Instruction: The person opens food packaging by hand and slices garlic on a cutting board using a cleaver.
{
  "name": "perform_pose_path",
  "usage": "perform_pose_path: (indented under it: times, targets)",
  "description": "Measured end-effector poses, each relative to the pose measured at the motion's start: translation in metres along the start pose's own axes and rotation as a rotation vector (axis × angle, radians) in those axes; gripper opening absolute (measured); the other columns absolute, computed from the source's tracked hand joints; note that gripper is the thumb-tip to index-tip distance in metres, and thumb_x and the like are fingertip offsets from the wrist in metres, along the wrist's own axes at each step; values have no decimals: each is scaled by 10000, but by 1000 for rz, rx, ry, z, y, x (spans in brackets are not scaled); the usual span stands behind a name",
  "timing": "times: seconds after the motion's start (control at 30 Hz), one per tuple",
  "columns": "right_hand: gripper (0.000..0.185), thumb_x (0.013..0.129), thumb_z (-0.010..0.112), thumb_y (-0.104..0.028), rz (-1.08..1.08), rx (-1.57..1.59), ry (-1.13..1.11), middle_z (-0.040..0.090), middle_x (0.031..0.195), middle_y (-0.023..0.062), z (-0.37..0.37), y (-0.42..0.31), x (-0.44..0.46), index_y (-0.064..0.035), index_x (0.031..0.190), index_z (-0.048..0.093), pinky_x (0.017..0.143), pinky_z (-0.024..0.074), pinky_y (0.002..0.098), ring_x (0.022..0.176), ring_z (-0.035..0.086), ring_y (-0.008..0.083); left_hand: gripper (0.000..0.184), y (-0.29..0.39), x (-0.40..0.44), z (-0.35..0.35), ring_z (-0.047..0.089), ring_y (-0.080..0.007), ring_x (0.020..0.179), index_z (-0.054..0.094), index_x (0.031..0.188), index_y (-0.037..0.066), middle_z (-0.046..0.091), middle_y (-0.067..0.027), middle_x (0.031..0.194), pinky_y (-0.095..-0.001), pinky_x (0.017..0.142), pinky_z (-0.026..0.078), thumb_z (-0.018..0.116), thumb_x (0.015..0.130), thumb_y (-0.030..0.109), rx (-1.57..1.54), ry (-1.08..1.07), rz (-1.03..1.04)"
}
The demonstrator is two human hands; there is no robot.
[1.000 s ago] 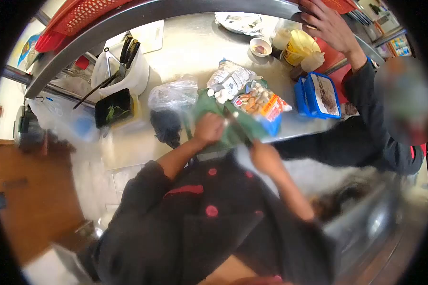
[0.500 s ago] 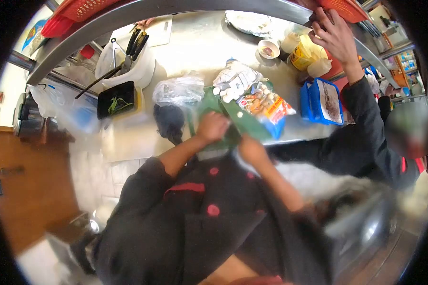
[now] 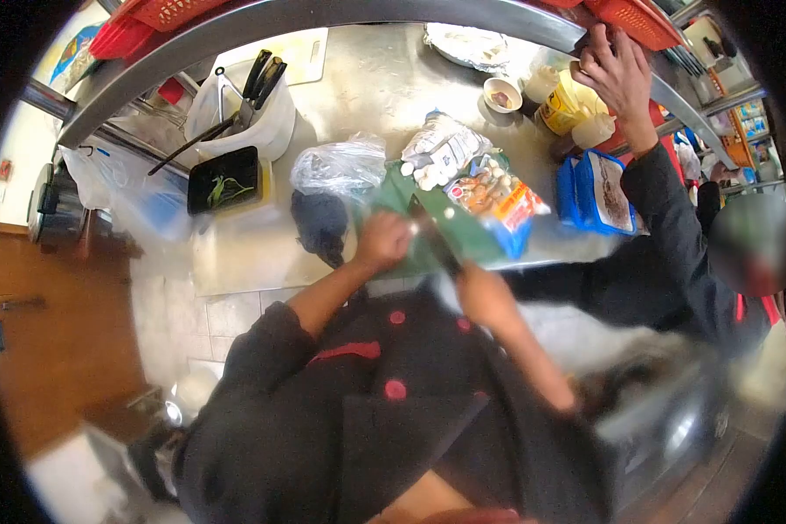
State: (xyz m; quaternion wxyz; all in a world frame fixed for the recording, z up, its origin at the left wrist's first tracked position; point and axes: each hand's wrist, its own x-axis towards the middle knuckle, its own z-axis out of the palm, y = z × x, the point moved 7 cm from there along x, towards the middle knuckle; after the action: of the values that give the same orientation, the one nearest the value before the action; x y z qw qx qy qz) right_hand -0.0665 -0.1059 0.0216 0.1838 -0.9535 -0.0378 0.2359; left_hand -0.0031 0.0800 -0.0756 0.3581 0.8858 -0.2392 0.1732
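My right hand (image 3: 485,297) is closed round the handle of a knife (image 3: 437,237), whose dark blade slants up and left over a green cutting board (image 3: 473,242). My left hand (image 3: 384,241) rests on the board left of the blade, fingers curled in. A tiny pale bit shows at its fingertips, too small to name. Another small white piece (image 3: 449,213) lies on the board right of the knife. Beyond it, on the board's far side, are a printed bag with mushrooms pictured or inside (image 3: 498,196) and a white plastic bag (image 3: 441,148).
A clear plastic bag (image 3: 336,164) and a dark bundle (image 3: 317,223) lie left of the board. Further left stand a black-topped tub (image 3: 224,179) and a white bin of utensils (image 3: 275,122). Blue containers (image 3: 603,192) stand right, below a co-worker's raised hand (image 3: 618,79) at the shelf edge (image 3: 463,13).
The knife has swung clear of my left hand, and its blade now shows fully. My right hand has shifted slightly right and down. The whole view has shifted a little.
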Motion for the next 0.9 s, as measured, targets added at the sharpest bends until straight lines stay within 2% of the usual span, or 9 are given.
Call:
perform_pose_path:
  times: [0.3,0.4,0.43,0.57,0.63,0.7,0.77,0.83,0.9]
  targets:
    - [248,880,504,-138,5,-27,-92,662,854,303,1,-8,2,47,1034,564,781,512,539,836,658,458,128,2,1,-3,597,-330,861,658,902,40,645,-122,910,-440,770,474,672,801,118,-11,4,3]
    - [233,875,502,-129,36,-35,-120,663,882,301,38,1,23,42,1018,567,783,513,535,849,655,459,118,4,-3,-3,598,-328,856,656,901,40,646,-117,911,-431,763,477,671,801,102,-4,10,38]
    - [228,878,504,-135,-7,-31,-55,663,896,300,54,4,35,40,1008,571,788,511,534,859,652,462,120,3,-4,0,597,-326,857,656,903,41,646,-115,913,-430,769,475,673,801,101,11,-16,34]
    - [231,892,509,-161,-143,17,41,661,910,298,42,6,57,42,977,578,811,502,532,890,641,466,157,5,4,4,594,-315,903,666,937,44,651,-106,954,-431,814,467,683,800,118,26,-60,33]
    - [238,907,513,-184,-86,41,49,656,896,301,29,19,55,37,966,581,823,494,535,892,635,468,194,8,10,7,588,-318,928,666,971,44,649,-111,972,-435,833,463,688,796,128,53,-117,15]
    - [233,913,513,-187,-135,70,213,651,877,303,7,21,32,30,964,579,817,488,542,882,632,470,232,8,9,9,583,-321,952,665,1004,44,647,-115,990,-438,852,458,693,793,137,69,-178,-23]
    - [229,913,514,-181,-99,62,199,648,869,305,-14,14,13,31,973,579,805,483,552,866,630,476,305,6,12,8,572,-334,983,653,1063,45,640,-130,1011,-442,870,456,703,780,147,-23,-151,-74]
    - [227,910,513,-177,25,27,130,649,857,303,-18,15,3,30,977,578,792,483,557,851,633,474,313,12,10,-6,570,-342,991,646,1065,45,638,-139,1008,-442,878,454,707,776,148,-79,-104,-85]
    - [229,909,514,-177,31,17,114,649,850,301,-17,13,-4,32,978,576,787,486,556,847,635,471,321,11,6,-16,569,-350,998,639,1067,44,635,-148,1005,-443,885,452,710,772,150,-128,-62,-91]
